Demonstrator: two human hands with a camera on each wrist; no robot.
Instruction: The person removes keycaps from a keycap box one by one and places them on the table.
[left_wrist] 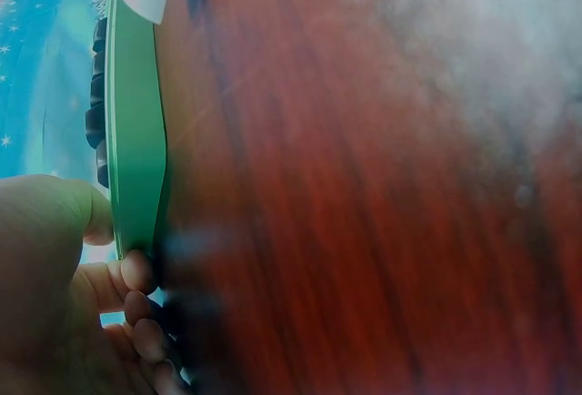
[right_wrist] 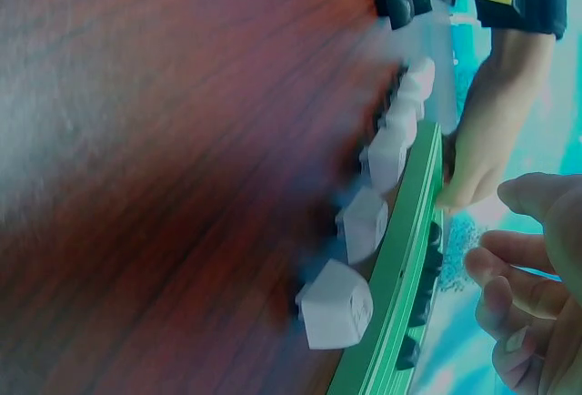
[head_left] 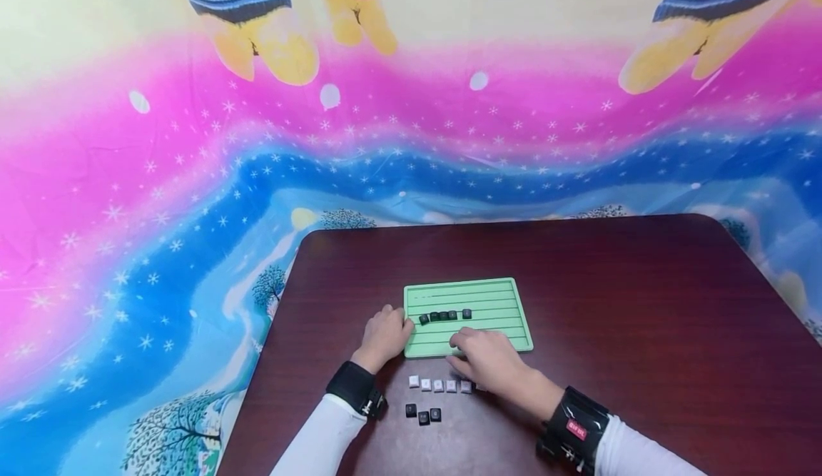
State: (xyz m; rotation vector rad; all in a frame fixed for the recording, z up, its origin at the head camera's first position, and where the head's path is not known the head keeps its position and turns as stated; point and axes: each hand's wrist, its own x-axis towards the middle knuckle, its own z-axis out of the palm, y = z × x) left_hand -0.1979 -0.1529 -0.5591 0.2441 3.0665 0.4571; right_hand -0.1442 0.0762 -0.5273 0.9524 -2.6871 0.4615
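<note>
A shallow green tray [head_left: 497, 294] with ridged lines lies on the table. Several black keycaps [head_left: 443, 315] stand in a row along one ridge, the rightmost a little apart. My left hand [head_left: 384, 337] holds the tray's left edge; in the left wrist view its thumb and fingers [left_wrist: 138, 270] meet at the tray's corner. Over the tray's lower right part is my right hand [head_left: 491, 358], its fingers loosely bent. The right wrist view shows nothing between those fingers. Several white keycaps [head_left: 439, 385] line up in front of the tray, the rightmost partly hidden by my right hand.
Three loose black keycaps [head_left: 424, 417] lie on the table nearer to me than the white row. The dark red-brown table [head_left: 642, 319] extends to the right. Behind it hangs a colourful patterned cloth [head_left: 449, 126].
</note>
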